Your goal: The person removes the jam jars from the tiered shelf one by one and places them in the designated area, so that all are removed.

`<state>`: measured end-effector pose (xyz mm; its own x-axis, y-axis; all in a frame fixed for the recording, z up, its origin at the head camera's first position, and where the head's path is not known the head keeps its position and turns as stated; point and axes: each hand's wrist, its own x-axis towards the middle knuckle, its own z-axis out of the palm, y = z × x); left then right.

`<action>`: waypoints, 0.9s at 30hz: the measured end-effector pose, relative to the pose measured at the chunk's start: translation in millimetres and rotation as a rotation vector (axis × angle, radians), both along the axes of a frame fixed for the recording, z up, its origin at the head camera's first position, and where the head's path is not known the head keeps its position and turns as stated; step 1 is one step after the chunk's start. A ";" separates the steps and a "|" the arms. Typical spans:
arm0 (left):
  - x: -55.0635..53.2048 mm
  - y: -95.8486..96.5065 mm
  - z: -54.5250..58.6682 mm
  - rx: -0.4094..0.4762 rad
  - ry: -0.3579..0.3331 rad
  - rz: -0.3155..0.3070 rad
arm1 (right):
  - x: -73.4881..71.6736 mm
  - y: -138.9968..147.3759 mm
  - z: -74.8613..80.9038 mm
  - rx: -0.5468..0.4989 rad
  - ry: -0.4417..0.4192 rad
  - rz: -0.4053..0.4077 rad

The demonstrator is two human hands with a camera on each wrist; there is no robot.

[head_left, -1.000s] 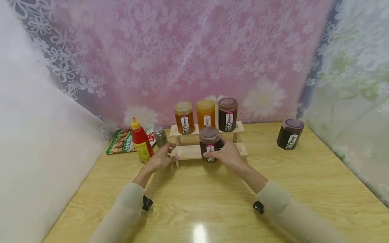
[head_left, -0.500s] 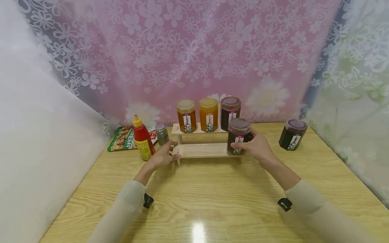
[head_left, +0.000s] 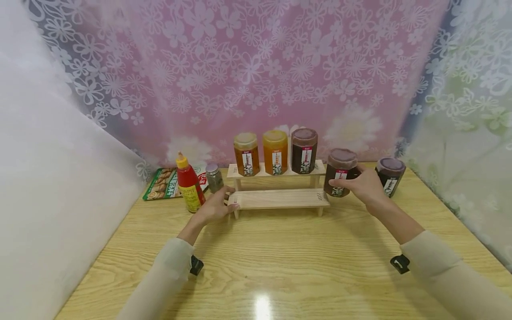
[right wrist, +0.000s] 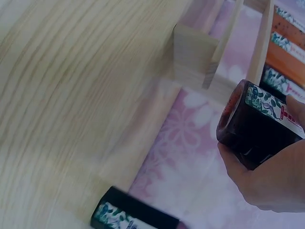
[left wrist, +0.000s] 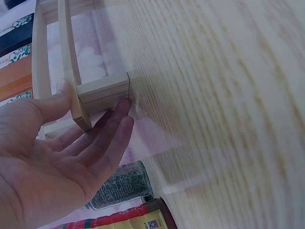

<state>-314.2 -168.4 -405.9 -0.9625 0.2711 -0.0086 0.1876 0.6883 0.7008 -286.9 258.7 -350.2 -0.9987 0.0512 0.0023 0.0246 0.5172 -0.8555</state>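
Note:
My right hand (head_left: 367, 189) grips a dark jam jar (head_left: 336, 169) with a purplish lid and a white-and-red label, thumb across its front. The jar (right wrist: 269, 126) hangs clear of the table, just right of the two-tier wooden rack (head_left: 280, 199); its base shows in the right wrist view. With thumb and fingers, my left hand (head_left: 214, 209) holds the left end of the rack's lower board (left wrist: 70, 52); some fingers reach down by the leg (left wrist: 105, 93). On the upper tier stand an amber jar (head_left: 246, 158), an orange jar (head_left: 275, 155) and another dark jar (head_left: 304, 153).
Another dark jar (head_left: 391, 173) stands on the table right of my right hand. On the left are a red sauce bottle (head_left: 190, 186) with a yellow cap, a small spice jar (head_left: 214, 178) and a flat green food packet (head_left: 162, 184). A pink floral curtain (head_left: 256, 80) hangs behind.
My right hand has lifted the dark jam jar from the rack's lower board, after shifting rightward along it, and carried it beyond the right end. My left hand keeps its hold on the rack.

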 end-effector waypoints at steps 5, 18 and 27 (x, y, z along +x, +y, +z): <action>0.2 0.3 -0.2 0.000 0.003 0.004 | -7.3 11.0 -8.3 -0.005 -0.007 -0.049; 0.1 0.3 0.4 -0.022 0.003 0.005 | -20.9 29.0 -33.0 -0.072 -0.034 -0.081; 0.0 0.7 -1.1 -0.024 0.001 0.004 | -31.0 42.6 -53.3 -0.011 -0.079 -0.106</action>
